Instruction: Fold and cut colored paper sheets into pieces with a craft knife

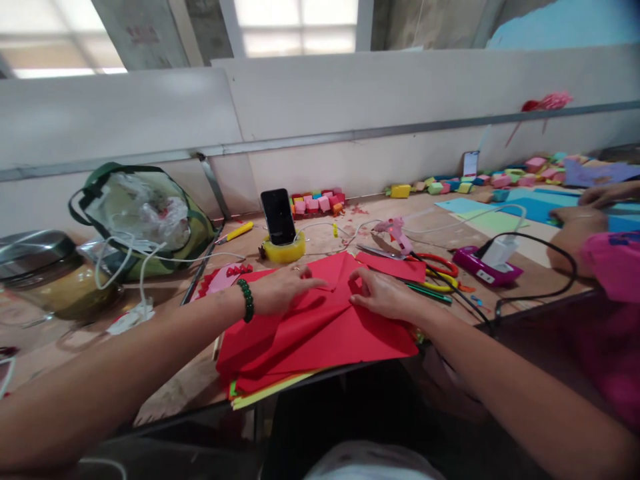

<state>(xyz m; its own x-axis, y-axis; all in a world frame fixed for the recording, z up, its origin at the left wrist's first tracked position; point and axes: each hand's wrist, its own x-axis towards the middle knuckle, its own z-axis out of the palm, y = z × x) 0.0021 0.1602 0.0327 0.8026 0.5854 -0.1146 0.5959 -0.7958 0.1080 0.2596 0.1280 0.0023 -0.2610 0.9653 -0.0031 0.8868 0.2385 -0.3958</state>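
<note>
Head view: 2 bare hands work over red paper point(320, 340) at the center of the frame, the sheets lying on a wooden table point(175, 393). The left hand point(285, 287), below a green beaded bracelet point(245, 300), lies over the paper with its fingers extended; whether it grips an edge cannot be told. The right hand point(377, 293) has its fingers curled, thumb and forefinger close together at a raised fold of the paper; a firm pinch cannot be confirmed. Just beyond, 1 dark-screened phone point(278, 217) leans upright in a yellow tape roll point(284, 249). Right of center, a pink glue gun point(395, 233) sits near scissors with red handles point(440, 265). At the right edge, a co-worker's hands point(580, 217) reach over blue sheets point(533, 212).
</note>
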